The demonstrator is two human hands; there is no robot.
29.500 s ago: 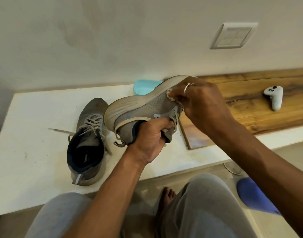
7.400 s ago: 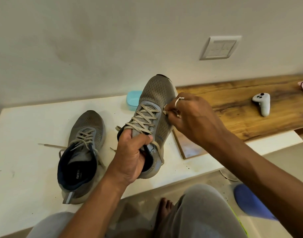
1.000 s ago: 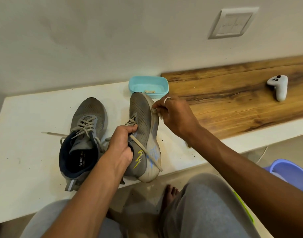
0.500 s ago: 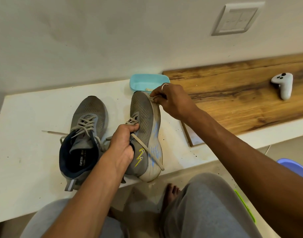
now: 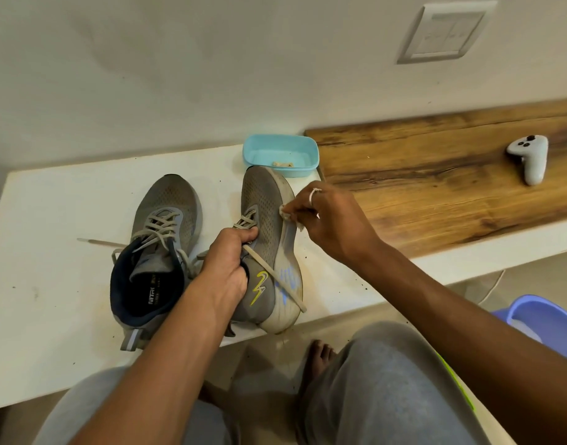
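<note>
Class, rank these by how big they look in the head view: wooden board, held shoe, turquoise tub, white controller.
1. wooden board
2. held shoe
3. turquoise tub
4. white controller
The shoe lies nearer the camera, which flatters it.

On right hand (image 5: 333, 220): pale metal ring (image 5: 315, 195) on one finger, just behind the grip. Both forearms (image 5: 166, 342) bare. Grey trousers (image 5: 388, 390), neon-green side stripe (image 5: 459, 390) on right leg. Bare foot (image 5: 319, 354).
</note>
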